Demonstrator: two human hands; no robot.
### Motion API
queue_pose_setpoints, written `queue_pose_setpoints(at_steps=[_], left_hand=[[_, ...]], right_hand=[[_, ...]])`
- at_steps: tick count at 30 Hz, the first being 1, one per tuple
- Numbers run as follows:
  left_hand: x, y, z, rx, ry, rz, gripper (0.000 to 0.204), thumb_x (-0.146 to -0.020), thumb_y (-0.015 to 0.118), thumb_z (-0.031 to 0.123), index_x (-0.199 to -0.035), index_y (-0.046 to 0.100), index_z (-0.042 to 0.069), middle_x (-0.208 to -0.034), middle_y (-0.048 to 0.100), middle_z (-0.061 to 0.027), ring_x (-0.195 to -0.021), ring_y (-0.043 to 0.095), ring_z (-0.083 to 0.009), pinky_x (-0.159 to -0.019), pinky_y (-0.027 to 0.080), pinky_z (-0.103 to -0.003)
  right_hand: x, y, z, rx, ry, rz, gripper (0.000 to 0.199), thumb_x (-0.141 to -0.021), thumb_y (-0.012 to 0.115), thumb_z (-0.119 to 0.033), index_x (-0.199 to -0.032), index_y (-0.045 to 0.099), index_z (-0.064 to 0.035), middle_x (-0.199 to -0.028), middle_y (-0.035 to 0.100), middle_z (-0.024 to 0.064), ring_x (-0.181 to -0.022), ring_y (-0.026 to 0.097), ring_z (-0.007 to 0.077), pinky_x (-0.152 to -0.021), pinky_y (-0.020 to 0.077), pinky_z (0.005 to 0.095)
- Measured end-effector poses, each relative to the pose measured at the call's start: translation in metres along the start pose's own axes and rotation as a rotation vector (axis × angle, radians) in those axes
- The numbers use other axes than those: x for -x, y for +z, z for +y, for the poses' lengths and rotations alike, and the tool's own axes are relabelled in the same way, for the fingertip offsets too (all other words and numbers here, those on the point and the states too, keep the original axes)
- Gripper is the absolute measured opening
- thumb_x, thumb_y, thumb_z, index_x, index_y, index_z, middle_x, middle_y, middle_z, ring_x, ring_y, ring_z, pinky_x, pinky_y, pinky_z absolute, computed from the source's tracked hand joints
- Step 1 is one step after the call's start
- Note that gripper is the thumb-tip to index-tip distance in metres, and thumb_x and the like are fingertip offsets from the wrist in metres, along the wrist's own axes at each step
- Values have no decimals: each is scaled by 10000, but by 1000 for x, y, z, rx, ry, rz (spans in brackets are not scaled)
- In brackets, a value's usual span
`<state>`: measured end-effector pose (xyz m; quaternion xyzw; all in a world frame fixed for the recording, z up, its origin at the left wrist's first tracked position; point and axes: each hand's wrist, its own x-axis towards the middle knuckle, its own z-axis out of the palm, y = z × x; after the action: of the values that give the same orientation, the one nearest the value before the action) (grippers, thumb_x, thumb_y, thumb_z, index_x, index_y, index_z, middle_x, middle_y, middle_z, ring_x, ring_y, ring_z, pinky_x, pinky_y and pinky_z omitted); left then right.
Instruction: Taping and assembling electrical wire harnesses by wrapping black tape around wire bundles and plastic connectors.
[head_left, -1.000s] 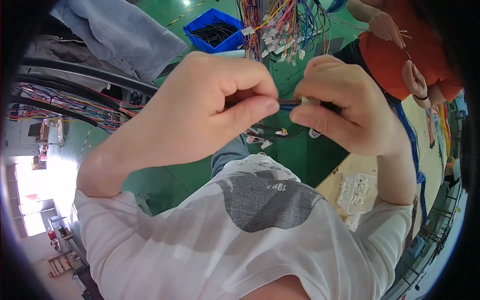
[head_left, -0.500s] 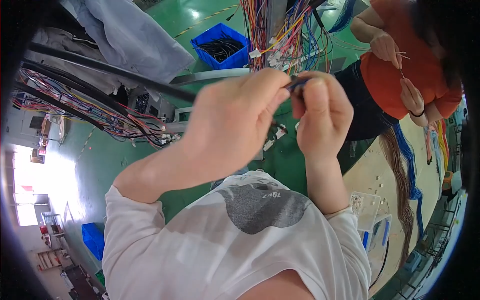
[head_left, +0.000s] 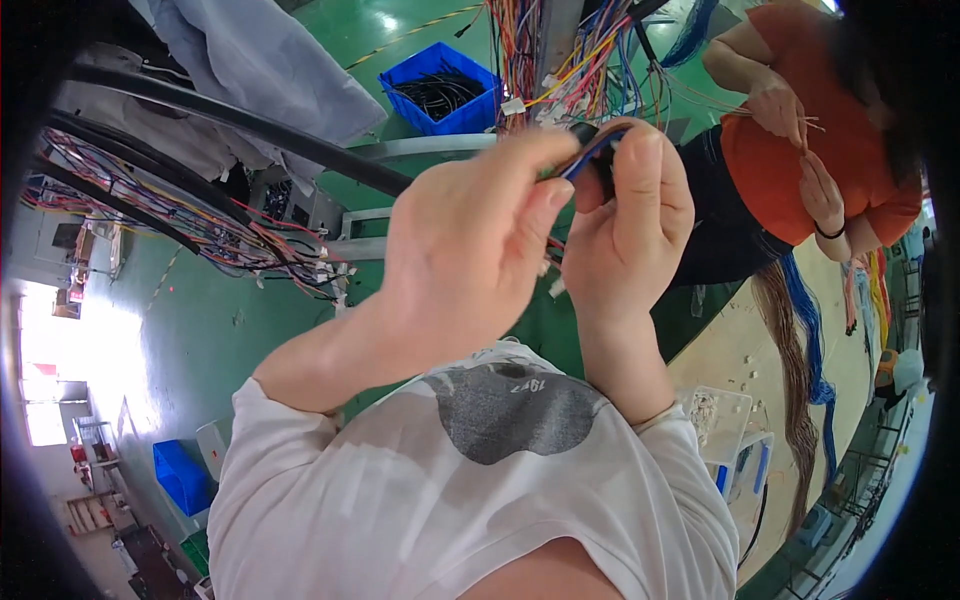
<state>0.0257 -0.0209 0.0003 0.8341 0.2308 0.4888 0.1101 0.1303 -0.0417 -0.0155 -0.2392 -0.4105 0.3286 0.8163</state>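
Note:
Both my hands are raised together in front of my chest, working on a short bundle of blue, brown and dark wires (head_left: 577, 168). My left hand (head_left: 455, 245) has its thumb and fingers pinched on the bundle's left end, its upper fingers smeared by motion. Closed around the other end, my right hand (head_left: 630, 225) has its thumb pointing up, and the bundle arches over to it. A black piece (head_left: 583, 132) shows beside the wires above my left fingertips; its kind cannot be made out. The fingers hide the wire ends.
A rack with black tubes (head_left: 240, 120) and many coloured wires (head_left: 190, 225) stands at left. Farther off are a blue bin (head_left: 487, 105) of black pieces and hanging wires (head_left: 515, 50). At right, a person in orange (head_left: 770, 170) handles thin wires near a table (head_left: 720, 345) with wire bundles.
My hands have shifted and turned slightly, and more of the wire bundle now shows, arched between them. The right hand has moved a little left. The other person's hands stay nearly still.

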Motion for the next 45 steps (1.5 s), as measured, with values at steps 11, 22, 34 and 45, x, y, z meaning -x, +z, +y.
queue_pose_setpoints(at_steps=[11,22,34,45], left_hand=[[-4,-14,0,488,-438,-2,52,-809,508,20,-836,497,-24,-608,536,-55,-499,457,-60,-452,367,-202],[-5,-14,1,428,-399,-78,205,-813,501,-18,-1008,566,-34,-871,603,-49,-749,529,-56,-646,433,-179],[-6,-10,8,460,-326,-120,224,-814,476,-33,-1023,557,-37,-868,588,-50,-718,517,-60,-603,412,-173],[-10,7,6,291,-228,-44,123,-642,639,160,-703,564,85,-668,566,-66,-632,568,-257,-533,427,-344]], right_hand=[[-2,-27,4,25,212,-118,228,-897,412,-191,-919,511,13,-759,501,27,-596,412,71,-607,398,224],[12,-10,-9,539,-272,-218,244,-874,441,-93,-1044,515,65,-686,526,14,-514,412,23,-475,303,137],[10,-13,-3,522,-342,-158,476,-871,421,-43,-1286,216,66,-594,458,-18,-509,361,21,-477,282,145],[13,-31,-1,460,-17,-75,432,-850,475,-182,-1199,337,33,-1091,496,142,-922,527,218,-792,427,300]])
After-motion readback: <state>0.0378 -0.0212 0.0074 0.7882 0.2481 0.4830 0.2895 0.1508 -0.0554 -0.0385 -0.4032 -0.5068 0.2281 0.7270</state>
